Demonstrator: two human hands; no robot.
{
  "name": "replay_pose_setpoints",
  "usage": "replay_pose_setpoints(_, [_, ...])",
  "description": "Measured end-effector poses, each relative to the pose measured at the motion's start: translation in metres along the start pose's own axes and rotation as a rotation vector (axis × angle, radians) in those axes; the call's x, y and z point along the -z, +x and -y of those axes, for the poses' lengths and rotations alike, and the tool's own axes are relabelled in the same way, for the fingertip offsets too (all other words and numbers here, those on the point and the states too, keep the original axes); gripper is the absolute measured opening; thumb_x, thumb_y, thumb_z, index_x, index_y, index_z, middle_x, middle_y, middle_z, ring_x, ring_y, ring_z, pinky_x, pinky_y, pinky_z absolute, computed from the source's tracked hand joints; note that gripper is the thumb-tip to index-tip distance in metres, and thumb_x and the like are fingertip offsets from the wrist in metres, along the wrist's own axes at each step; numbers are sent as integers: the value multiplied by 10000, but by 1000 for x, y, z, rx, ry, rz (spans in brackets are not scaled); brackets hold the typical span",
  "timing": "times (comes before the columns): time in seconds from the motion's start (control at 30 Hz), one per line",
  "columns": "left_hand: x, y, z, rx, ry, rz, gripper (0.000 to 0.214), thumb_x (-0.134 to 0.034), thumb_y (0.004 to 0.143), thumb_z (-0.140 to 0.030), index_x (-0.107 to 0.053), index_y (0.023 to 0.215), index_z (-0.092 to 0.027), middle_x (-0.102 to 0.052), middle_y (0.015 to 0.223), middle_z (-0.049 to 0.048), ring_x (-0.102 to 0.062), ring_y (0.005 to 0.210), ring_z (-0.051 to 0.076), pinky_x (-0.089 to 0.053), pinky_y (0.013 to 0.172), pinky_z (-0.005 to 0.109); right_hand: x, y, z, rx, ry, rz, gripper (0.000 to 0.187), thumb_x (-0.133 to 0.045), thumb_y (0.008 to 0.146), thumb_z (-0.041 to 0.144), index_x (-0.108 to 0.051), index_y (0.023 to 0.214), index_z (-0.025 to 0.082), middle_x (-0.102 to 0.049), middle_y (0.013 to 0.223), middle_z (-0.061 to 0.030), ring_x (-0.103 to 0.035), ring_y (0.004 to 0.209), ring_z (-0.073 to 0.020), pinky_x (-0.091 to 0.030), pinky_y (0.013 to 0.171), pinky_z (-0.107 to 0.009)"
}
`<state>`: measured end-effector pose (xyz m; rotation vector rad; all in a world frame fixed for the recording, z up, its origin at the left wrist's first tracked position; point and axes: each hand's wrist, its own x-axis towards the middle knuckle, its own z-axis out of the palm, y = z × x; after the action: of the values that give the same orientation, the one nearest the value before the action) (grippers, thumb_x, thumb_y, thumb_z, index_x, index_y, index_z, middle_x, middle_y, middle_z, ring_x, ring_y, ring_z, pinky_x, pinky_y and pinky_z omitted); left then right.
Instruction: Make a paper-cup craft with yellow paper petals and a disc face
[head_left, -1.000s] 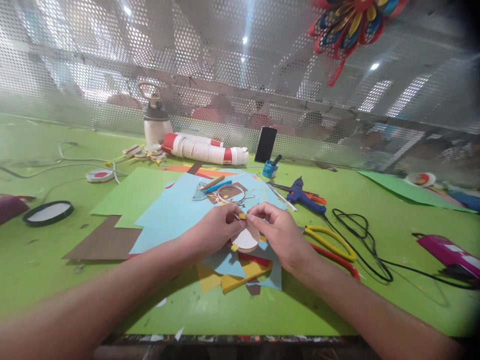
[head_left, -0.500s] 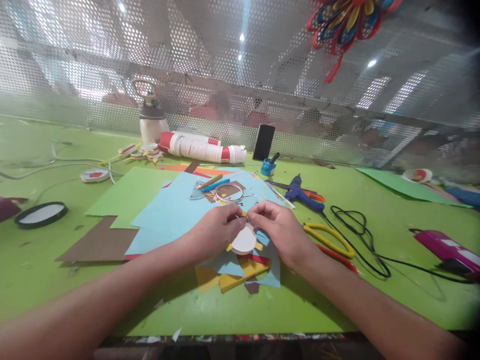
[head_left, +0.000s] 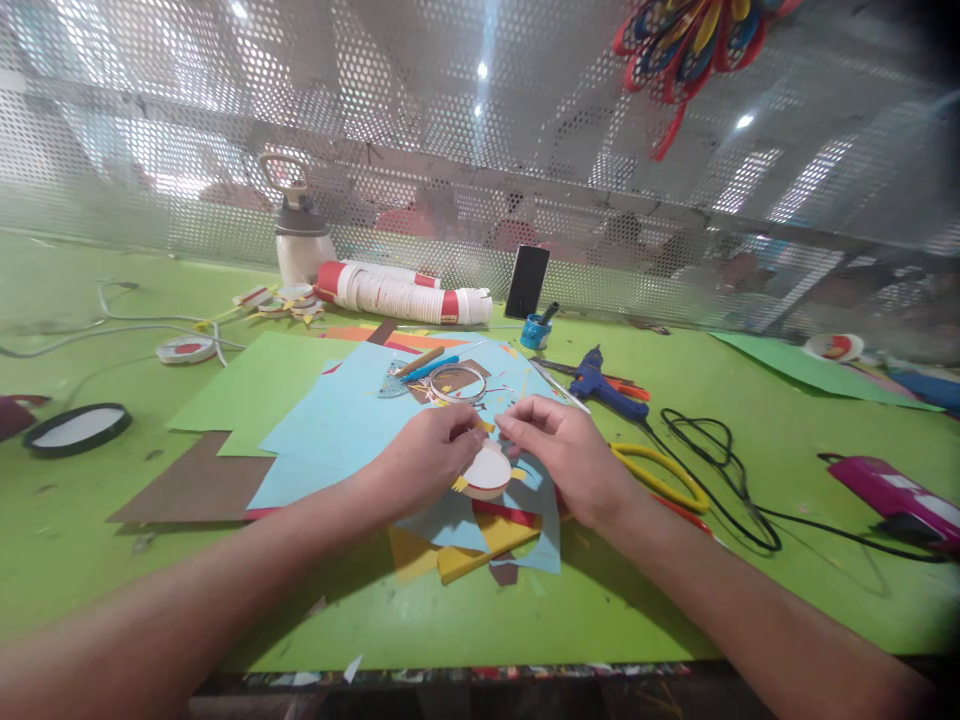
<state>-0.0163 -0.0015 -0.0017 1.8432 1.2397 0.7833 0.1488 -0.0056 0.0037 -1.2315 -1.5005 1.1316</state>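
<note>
Both hands meet over the middle of the green table (head_left: 675, 600), above a spread of coloured paper. The left hand (head_left: 431, 452) has its grip pinched shut, thumb and forefinger closed on a yellow paper scrap (head_left: 487, 426). The right hand (head_left: 568, 455) comes in from the other side with its fingertips (head_left: 507, 422) closed on the same scrap, so the piece sits between the two hands, held a little above the paper. Just under it, partly hidden by the left fingers, lies a white round disc (head_left: 486, 472) with a red edge and small yellow points around it. The disc rests on a light blue sheet (head_left: 337, 420), which overlaps a green sheet (head_left: 255, 385) and a brown sheet (head_left: 187, 490) to the left. Beyond the hands on the blue sheet lie a metal ring (head_left: 457, 383), a pencil (head_left: 420, 362) and a blue pen (head_left: 433, 369). Just beside the right wrist are yellow-handled scissors (head_left: 664, 482), and farther back a blue glue gun (head_left: 600, 382) with a black cord (head_left: 720, 450) looping to the right. At the rear of the table, a stack of paper cups (head_left: 405, 293) lies on its side next to a white jug (head_left: 301, 248), and a phone (head_left: 527, 282) stands propped against the perforated metal screen (head_left: 187, 150).
</note>
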Motion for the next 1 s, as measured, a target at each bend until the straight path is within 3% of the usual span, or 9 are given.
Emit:
replay_pose_setpoints(0.17, [1,0,-2,4,85,-50,203,-442,815,-290,-453,635,-197,-462,603,-25,-431,615,148,-297,551,274,21,7,12,79,-33,-127,201,-672,695,361,-619,727,169,-592,701,-2,-513,625,-125,-433,623,-286])
replay_pose_setpoints(0.3, [2,0,-2,20,131,-67,204,-434,817,-284,-443,632,-200,-482,606,-21,-440,610,149,-299,548,273,51,20,23,105,-161,-180,185,-669,673,336,-628,693,157,-592,672,-12,-511,622,-129,-439,616,-288])
replay_pose_setpoints(0.43, [4,1,0,7,125,-74,222,-426,827,-313,-435,634,-203,-477,607,-21,-429,602,146,-308,548,272,84,34,29,104,-531,-174,203,-614,722,349,-647,715,149,-622,655,-23,-515,591,-128,-419,590,-281])
replay_pose_setpoints(0.53, [7,3,3,-5,130,-95,218,-414,830,-314,-441,643,-206,-469,602,-21,-428,598,148,-315,548,270,102,42,26,104,-843,-78,211,-575,754,348,-671,741,161,-666,695,-36,-557,623,-146,-413,588,-272])
replay_pose_setpoints(0.8, [13,7,2,16,180,-134,214,-425,810,-308,-438,623,-205,-444,578,-20,-420,579,148,-305,533,264,121,55,9,83,-1081,-134,176,-572,738,304,-698,717,182,-700,756,-68,-596,692,-188,-407,615,-285])
replay_pose_setpoints(1.0, [13,9,4,30,183,-139,206,-429,803,-324,-469,639,-205,-478,585,-11,-441,579,157,-323,529,264,129,35,9,50,-1145,-30,167,-555,745,281,-709,747,217,-707,757,-32,-611,676,-173,-416,589,-258])
